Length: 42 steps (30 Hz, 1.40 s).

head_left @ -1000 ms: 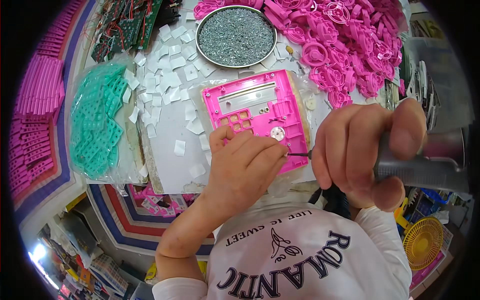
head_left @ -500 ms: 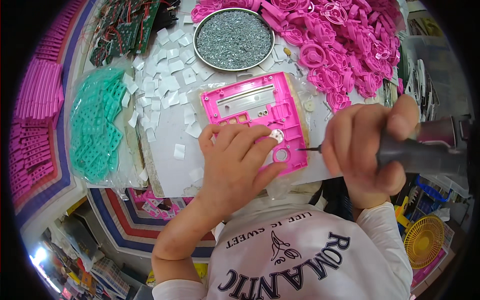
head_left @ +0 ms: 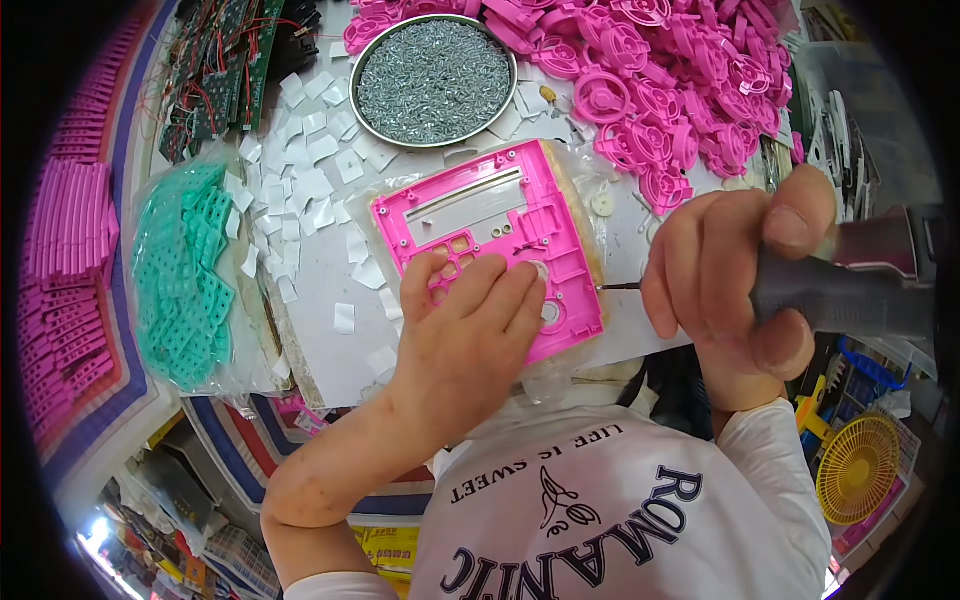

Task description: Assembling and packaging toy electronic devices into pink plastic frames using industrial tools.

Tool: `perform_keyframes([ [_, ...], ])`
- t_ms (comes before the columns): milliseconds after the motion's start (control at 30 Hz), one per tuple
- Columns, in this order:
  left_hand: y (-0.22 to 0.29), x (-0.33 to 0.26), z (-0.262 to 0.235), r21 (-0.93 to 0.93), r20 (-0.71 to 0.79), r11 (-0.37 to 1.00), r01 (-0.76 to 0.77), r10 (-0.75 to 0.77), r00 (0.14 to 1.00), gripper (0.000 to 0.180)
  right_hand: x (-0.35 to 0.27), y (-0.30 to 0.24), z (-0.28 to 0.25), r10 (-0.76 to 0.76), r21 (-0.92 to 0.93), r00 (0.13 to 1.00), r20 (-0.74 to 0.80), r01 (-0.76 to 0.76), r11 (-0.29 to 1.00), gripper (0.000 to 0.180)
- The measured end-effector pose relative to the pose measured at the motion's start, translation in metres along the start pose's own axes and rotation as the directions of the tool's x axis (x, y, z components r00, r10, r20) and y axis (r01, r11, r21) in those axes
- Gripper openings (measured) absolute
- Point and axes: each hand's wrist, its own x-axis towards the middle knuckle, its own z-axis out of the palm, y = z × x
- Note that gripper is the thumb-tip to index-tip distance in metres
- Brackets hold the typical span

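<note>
Plastic frame [head_left: 490, 240] is laid mid-table, pressed from the near side by the left hand [head_left: 465, 340]. Right hand [head_left: 735, 280] with a screwdriver [head_left: 850, 295] is placed right of it, bit touching its right edge. Screw bowl [head_left: 435, 80] is set behind; ring parts [head_left: 680, 90] behind-right; bagged grids [head_left: 185, 270] left; circuit boards [head_left: 225, 65] behind-left.

Lots of small parts lying around

A round pan of silver screws [head_left: 434, 80], a pile of pink rings [head_left: 680, 90], green pieces in a bag [head_left: 185, 275], and little white squares [head_left: 310, 180].
</note>
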Motion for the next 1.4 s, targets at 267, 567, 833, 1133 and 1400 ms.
perform_keyframes([
  [267, -0.022, 0.005, -0.007, -0.16, 0.001, 0.987, -0.026, 0.026, 1.0, 0.02, 0.005, 0.026, 0.016, 0.034, -0.055, 0.996, -0.078, -0.038, 0.998, 0.04],
  [567, -0.025, -0.003, 0.003, -0.239, -0.043, 0.971, -0.003, -0.008, 0.999, 0.013, -0.008, 0.056, 0.028, 0.061, -0.346, 0.998, 0.026, -0.049, 0.937, 0.026],
  [833, -0.027, -0.012, 0.002, -0.305, -0.173, 0.947, -0.104, 0.052, 0.984, 0.031, -0.002, 0.061, 0.014, -0.041, -0.114, 0.997, -0.062, 0.034, 0.993, 0.049],
  [1133, -0.179, -0.075, -0.085, 0.446, -0.35, 0.659, 0.606, -0.495, 0.795, 0.027, 0.025, 0.011, -0.005, -0.072, -0.055, 0.997, -0.036, 0.07, 0.996, 0.062],
  [1400, -0.168, -0.083, -0.089, 0.303, -0.383, 0.772, 0.559, -0.439, 0.813, 0.022, 0.015, 0.014, 0.008, -0.037, -0.145, 0.987, -0.158, 0.014, 0.989, 0.068],
])
